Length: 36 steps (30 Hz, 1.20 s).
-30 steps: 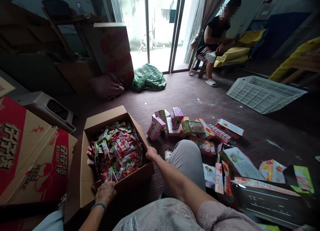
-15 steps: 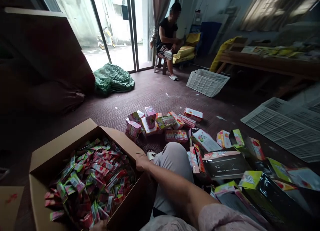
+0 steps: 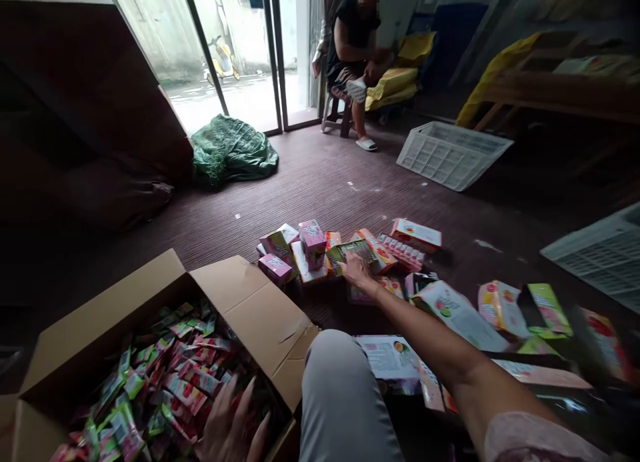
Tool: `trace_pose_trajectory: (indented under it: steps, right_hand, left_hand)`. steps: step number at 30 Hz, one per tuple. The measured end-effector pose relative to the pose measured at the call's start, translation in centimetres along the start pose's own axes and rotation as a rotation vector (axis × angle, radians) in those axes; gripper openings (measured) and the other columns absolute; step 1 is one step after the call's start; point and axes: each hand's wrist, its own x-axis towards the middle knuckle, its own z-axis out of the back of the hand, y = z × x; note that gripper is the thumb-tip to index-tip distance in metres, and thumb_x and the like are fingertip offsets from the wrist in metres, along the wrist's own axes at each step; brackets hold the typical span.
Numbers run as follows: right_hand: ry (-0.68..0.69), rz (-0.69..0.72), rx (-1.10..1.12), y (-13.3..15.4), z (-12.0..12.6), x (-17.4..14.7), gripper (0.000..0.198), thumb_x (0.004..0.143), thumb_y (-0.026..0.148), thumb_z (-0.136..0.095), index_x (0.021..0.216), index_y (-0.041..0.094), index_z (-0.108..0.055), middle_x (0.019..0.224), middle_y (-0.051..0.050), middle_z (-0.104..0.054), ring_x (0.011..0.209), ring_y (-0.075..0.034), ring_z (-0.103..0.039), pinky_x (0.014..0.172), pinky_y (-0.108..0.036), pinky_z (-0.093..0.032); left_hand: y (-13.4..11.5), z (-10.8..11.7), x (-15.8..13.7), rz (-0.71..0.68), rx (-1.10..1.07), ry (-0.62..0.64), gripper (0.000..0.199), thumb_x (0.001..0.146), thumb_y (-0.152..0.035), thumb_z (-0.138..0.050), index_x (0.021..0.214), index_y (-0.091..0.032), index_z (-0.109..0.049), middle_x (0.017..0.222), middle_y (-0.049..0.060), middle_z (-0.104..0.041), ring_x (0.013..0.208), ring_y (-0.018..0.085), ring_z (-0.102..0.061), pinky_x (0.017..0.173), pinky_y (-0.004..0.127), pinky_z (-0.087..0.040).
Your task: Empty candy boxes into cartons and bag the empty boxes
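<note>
A large cardboard carton (image 3: 235, 285) stands at my left, heaped with small red and green sachets (image 3: 175, 389). My left hand (image 3: 233, 425) is over the heap at the carton's near side, its fingers spread apart. My right arm stretches forward across the floor. The right hand (image 3: 357, 270) rests at the near edge of a green box (image 3: 367, 251) lying among other small boxes, fingers extended on it; the box still lies in its place. Just left of it stands a pink box (image 3: 313, 239) on top of a white and orange one.
Opened and crumpled boxes (image 3: 460, 315) lie scattered at my right, partly behind my arm. White plastic crates (image 3: 450, 155) stand farther right. A green sack (image 3: 233, 149) lies by the glass door. Another person (image 3: 353, 45) sits on a stool beside yellow sacks (image 3: 395, 89).
My right hand has left the carton's flap and reached forward to the green box. My left hand has come further into view over the sachets. The view has tilted down and shifted left.
</note>
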Motion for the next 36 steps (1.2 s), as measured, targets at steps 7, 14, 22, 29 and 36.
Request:
trace_pose_trajectory:
  steps: [7, 14, 22, 29, 36]
  right_hand:
    - [0.138, 0.339, 0.089, 12.0, -5.6, 5.1, 0.051, 0.094, 0.056, -0.054, 0.132, 0.022, -0.055, 0.135, -0.012, -0.058, 0.128, -0.025, -0.052, 0.104, -0.031, -0.04]
    - [0.345, 0.203, -0.025, 16.4, -12.2, 7.9, 0.092, 0.074, 0.052, -0.079, 0.149, 0.017, -0.037, 0.143, -0.025, -0.045, 0.135, -0.038, -0.044, 0.105, -0.046, -0.038]
    - [0.283, 0.108, -0.047, 13.8, -13.2, 4.2, 0.093, 0.074, 0.042, -0.072, 0.152, 0.009, -0.033, 0.127, -0.027, -0.056, 0.119, -0.035, -0.06, 0.093, -0.038, -0.045]
    - [0.108, 0.04, -0.002, 15.7, -9.1, 2.8, 0.084, 0.078, 0.04, -0.06, 0.154, 0.017, -0.03, 0.122, -0.02, -0.062, 0.119, -0.035, -0.058, 0.092, -0.043, -0.045]
    - [-0.303, 0.568, 0.115, 18.8, 3.8, -3.4, 0.083, 0.069, 0.03, -0.064, 0.148, 0.019, -0.039, 0.119, -0.013, -0.062, 0.113, -0.032, -0.056, 0.098, -0.042, -0.045]
  left_hand:
    - [-4.5, 0.7, 9.7, -0.183, -0.108, 0.216, 0.055, 0.091, -0.049, -0.053, 0.136, -0.02, -0.062, 0.147, 0.014, -0.055, 0.145, 0.034, -0.038, 0.127, 0.06, -0.003]
    - [-5.4, 0.8, 10.1, -0.141, -0.228, 0.306, 0.052, 0.083, -0.042, -0.057, 0.123, -0.01, -0.07, 0.131, 0.024, -0.063, 0.136, 0.041, -0.043, 0.126, 0.058, 0.004]
    - [-4.9, 0.5, 9.6, -0.184, -0.313, 0.212, 0.063, 0.081, -0.048, -0.06, 0.128, -0.006, -0.066, 0.136, 0.025, -0.058, 0.139, 0.042, -0.038, 0.127, 0.056, 0.005]
    - [-4.9, 0.7, 9.7, -0.183, -0.281, 0.198, 0.043, 0.076, -0.039, -0.063, 0.1, -0.006, -0.078, 0.102, 0.026, -0.07, 0.119, 0.042, -0.054, 0.126, 0.056, -0.007]
    - [-4.5, 1.7, 10.0, -0.087, -1.036, 0.154, 0.034, 0.077, -0.054, -0.067, 0.076, -0.021, -0.074, 0.094, 0.012, -0.073, 0.126, 0.036, -0.051, 0.123, 0.053, -0.002]
